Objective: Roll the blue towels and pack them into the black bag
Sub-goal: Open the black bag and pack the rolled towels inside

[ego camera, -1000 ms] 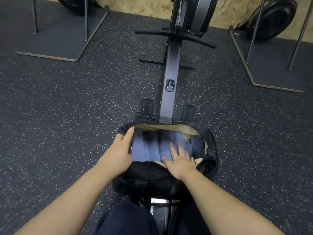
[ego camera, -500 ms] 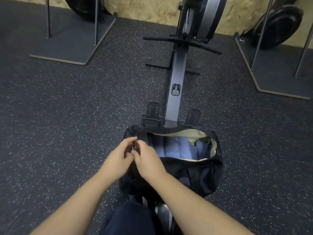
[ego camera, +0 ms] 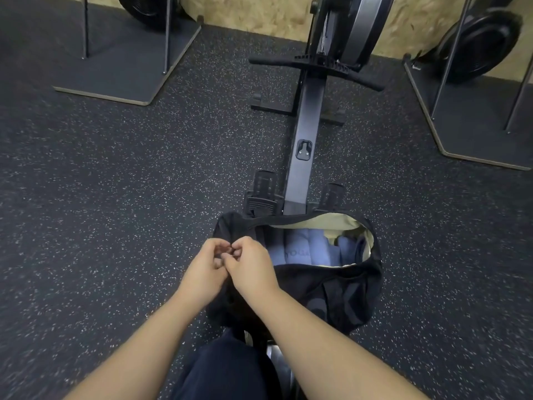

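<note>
left hand (ego camera: 205, 268) and right hand (ego camera: 250, 267) at 6 o'clock, fingertips pinching together at the black bag's (ego camera: 331, 295) left end, likely its zipper | blue towels (ego camera: 305, 251) rolled, packed inside the open bag | rowing machine (ego camera: 305, 134) at 12 o'clock on floor (ego camera: 115, 197)

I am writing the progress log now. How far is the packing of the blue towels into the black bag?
Done: rolled blue towels lie side by side inside the black bag; none lie on the floor in view.
In hand: left hand and right hand meet at the bag's left end, fingers curled, apparently on the zipper; the pull itself is hidden.
Left: the opening still gapes, so closing remains.
</note>
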Demonstrator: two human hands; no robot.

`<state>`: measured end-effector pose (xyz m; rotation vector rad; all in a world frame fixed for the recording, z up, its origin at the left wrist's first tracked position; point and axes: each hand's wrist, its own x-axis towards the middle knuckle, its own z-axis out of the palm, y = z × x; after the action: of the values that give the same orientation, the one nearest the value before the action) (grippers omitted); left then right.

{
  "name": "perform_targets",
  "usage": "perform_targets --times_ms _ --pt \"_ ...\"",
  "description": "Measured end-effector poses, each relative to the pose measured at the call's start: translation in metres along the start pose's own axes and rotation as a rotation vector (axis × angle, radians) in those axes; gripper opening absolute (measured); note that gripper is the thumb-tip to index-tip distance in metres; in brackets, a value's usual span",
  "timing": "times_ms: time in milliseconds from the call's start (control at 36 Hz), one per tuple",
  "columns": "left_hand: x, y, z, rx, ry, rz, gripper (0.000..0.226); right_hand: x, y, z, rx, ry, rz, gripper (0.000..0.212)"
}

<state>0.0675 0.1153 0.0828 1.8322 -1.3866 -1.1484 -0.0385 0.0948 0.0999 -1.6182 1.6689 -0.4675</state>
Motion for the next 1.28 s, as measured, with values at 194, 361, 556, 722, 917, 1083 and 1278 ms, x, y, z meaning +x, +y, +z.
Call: perform_targets --times_ms 194,361,556,722,917,1083,1278 --pt "0.004 -0.005 0.005 0.04 0.084 -0.085 0.022 0.001 0.001 -0.001 -0.006 -0.037 0.005 0.034" --pt "0.009 -0.008 0.002 -0.026 0.128 -0.098 0.028 -0.002 0.008 -0.002 -0.087 -0.002 -0.126 0.027" --pt "0.008 -0.003 -0.008 -0.139 0.153 -0.101 0.022 -0.001 0.003 0.0 -0.295 -0.013 -0.316 0.026" --pt "0.005 0.002 -0.022 -0.206 0.195 -0.094 0.016 0.004 -0.01 0.002 -0.369 -0.041 -0.348 0.018" --pt "-0.004 0.005 -0.026 -0.165 0.183 0.086 0.025 0.003 -0.014 0.002 -0.295 0.02 -0.342 0.022" --pt "0.004 -0.005 -0.023 0.068 0.038 0.159 0.037 0.003 -0.01 -0.004 -0.164 0.037 -0.261 0.025" --pt "0.011 -0.003 -0.019 0.394 0.04 0.157 0.023 0.001 -0.01 -0.006 -0.113 0.045 -0.268 0.021"
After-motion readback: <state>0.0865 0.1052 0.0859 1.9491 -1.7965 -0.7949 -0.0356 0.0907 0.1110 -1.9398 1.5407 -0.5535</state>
